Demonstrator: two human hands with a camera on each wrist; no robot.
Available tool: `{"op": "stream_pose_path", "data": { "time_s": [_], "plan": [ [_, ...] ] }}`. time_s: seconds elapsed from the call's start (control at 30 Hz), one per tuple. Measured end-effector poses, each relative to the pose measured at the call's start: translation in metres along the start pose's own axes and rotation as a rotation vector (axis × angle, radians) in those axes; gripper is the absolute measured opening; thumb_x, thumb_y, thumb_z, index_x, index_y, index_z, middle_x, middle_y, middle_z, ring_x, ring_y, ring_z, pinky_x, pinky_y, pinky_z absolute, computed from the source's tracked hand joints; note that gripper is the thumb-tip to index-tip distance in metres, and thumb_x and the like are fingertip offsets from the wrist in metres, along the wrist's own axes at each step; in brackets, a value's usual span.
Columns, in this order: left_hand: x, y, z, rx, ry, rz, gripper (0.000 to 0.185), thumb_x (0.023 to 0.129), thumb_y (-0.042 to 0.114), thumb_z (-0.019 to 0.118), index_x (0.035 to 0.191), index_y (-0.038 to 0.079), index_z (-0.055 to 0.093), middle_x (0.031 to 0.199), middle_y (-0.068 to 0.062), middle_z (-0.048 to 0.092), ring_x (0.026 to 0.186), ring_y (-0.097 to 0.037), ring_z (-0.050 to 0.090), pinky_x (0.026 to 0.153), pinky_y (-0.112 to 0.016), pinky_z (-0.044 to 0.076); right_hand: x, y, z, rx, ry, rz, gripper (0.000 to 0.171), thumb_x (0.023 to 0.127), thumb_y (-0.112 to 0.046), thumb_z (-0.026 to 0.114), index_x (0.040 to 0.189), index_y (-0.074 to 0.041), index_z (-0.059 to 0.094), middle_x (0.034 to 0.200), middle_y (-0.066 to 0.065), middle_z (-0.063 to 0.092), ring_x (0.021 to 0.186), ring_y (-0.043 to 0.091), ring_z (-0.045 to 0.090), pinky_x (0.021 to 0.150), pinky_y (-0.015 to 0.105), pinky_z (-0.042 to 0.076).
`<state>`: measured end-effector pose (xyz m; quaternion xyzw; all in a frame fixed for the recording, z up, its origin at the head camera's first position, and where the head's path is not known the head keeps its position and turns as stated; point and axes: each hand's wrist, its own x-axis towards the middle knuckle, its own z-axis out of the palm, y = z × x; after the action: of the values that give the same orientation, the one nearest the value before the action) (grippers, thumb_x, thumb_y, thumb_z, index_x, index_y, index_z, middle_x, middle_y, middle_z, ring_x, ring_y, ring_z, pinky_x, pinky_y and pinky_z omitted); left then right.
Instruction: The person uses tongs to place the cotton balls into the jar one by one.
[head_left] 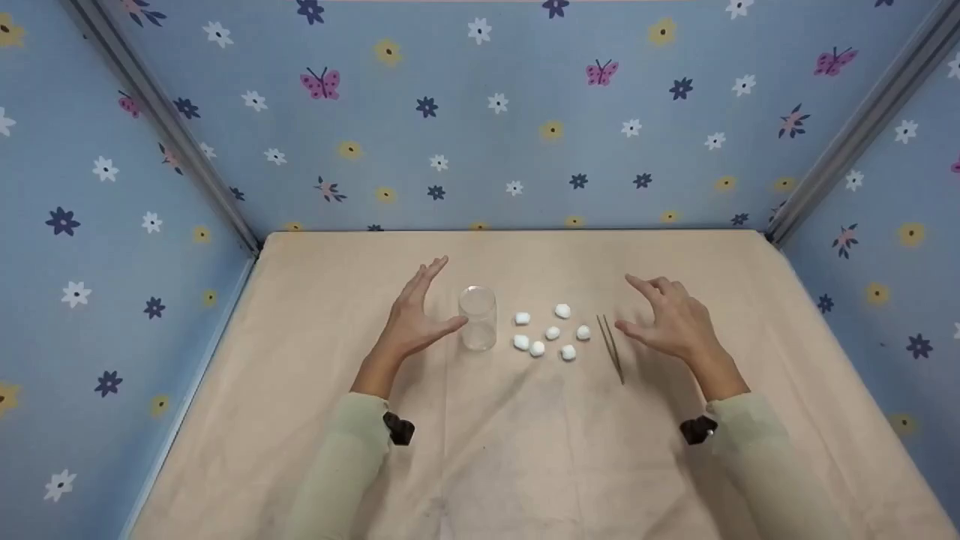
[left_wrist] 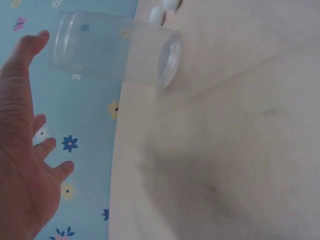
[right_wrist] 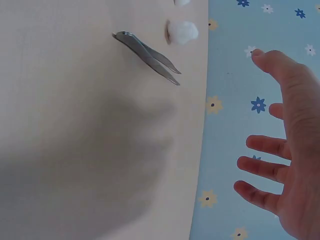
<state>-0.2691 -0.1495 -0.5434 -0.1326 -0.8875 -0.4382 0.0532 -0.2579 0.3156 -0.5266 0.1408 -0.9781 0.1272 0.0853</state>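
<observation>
A clear plastic jar stands upright on the cloth-covered table. Left of it, my left hand is spread with the thumb near the jar's side; whether they touch I cannot tell. In the left wrist view the jar appears beyond the thumb, and nothing lies in the palm. Several white cotton balls are scattered right of the jar. Beside them lie metal tweezers, tips pointing away. My right hand hovers right of the tweezers, fingers loosely bent and holding nothing. The right wrist view shows the tweezers apart from the fingers.
A beige cloth covers the table, with light creases. Blue patterned panels rise behind it and at both sides, with grey posts at the corners. Dark wrist cameras sit at both sleeve cuffs.
</observation>
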Motion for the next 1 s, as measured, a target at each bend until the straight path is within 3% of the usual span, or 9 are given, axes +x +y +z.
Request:
{"op": "stream_pose_path", "data": {
  "time_s": [0.3, 0.6, 0.8, 1.0],
  "plan": [
    [-0.002, -0.006, 0.016, -0.049, -0.009, -0.052, 0.107, 0.085, 0.034, 0.095, 0.176, 0.024, 0.039, 0.184, -0.009, 0.04, 0.174, -0.047, 0.028, 0.138, -0.076, 0.028, -0.002, -0.001, 0.014, -0.03, 0.0, -0.026, 0.081, 0.096, -0.055, 0.081, 0.164, -0.017, 0.059, 0.141, 0.026, 0.07, 0.118, 0.048, 0.069, 0.081, 0.066, 0.065],
    [-0.006, -0.013, 0.034, -0.141, -0.022, -0.038, 0.108, 0.084, 0.025, 0.099, 0.175, 0.022, 0.042, 0.182, -0.011, 0.044, 0.171, -0.041, 0.039, 0.139, -0.069, 0.034, -0.008, -0.001, 0.025, -0.034, -0.04, -0.021, 0.081, 0.095, -0.057, 0.08, 0.162, -0.015, 0.061, 0.139, 0.026, 0.07, 0.116, 0.048, 0.069, 0.081, 0.064, 0.064],
    [-0.009, -0.015, 0.041, -0.22, -0.042, -0.083, 0.104, 0.086, 0.021, 0.099, 0.174, 0.021, 0.042, 0.18, -0.012, 0.045, 0.171, -0.04, 0.038, 0.136, -0.068, 0.04, -0.011, -0.002, 0.029, -0.025, -0.059, -0.014, 0.084, 0.093, -0.058, 0.081, 0.161, -0.014, 0.061, 0.139, 0.027, 0.07, 0.113, 0.048, 0.069, 0.079, 0.064, 0.064],
    [-0.008, -0.02, 0.045, -0.261, -0.061, -0.043, 0.101, 0.087, 0.015, 0.098, 0.172, 0.016, 0.044, 0.178, -0.013, 0.048, 0.169, -0.043, 0.042, 0.133, -0.07, 0.045, -0.015, -0.003, 0.034, -0.015, -0.065, -0.014, 0.081, 0.093, -0.055, 0.083, 0.159, -0.012, 0.063, 0.137, 0.028, 0.069, 0.112, 0.047, 0.068, 0.08, 0.064, 0.064]
  ]
}}
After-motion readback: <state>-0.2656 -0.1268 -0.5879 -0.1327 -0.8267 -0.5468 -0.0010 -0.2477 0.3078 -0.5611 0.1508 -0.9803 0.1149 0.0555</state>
